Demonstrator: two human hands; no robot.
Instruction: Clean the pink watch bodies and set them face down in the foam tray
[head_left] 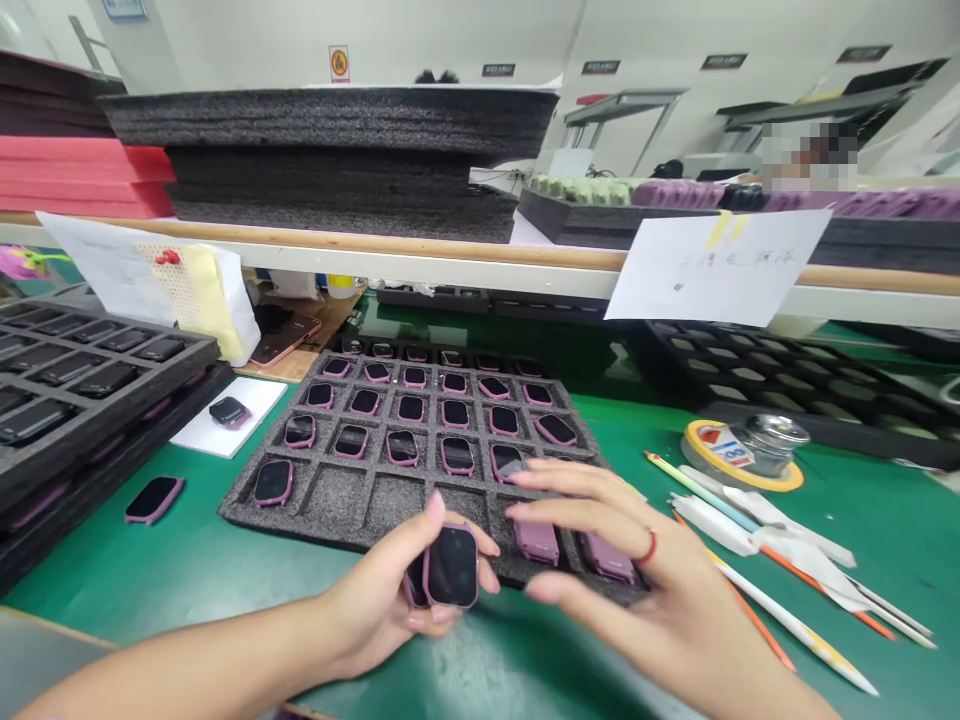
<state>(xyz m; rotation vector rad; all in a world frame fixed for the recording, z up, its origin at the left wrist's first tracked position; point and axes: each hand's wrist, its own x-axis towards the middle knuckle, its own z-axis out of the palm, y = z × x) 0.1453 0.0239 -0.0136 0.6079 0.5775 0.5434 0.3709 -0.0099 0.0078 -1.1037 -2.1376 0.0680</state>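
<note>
In my left hand are two purple-framed smartwatch bodies, stacked; the front smartwatch shows its dark screen. My right hand hovers over the right front of the black foam tray, fingers apart, with nothing visible in them. Beneath its fingers, a purple watch piece and a second purple piece lie in the front row with their purple sides up. Rows of screen-up watches fill the pockets behind. Several front-row pockets between the left end and my hands hold nothing.
A loose watch lies on the green mat, another watch on white paper. Stacked foam trays stand left. At right are a tape roll, a glass jar and several pens. A shelf crosses behind.
</note>
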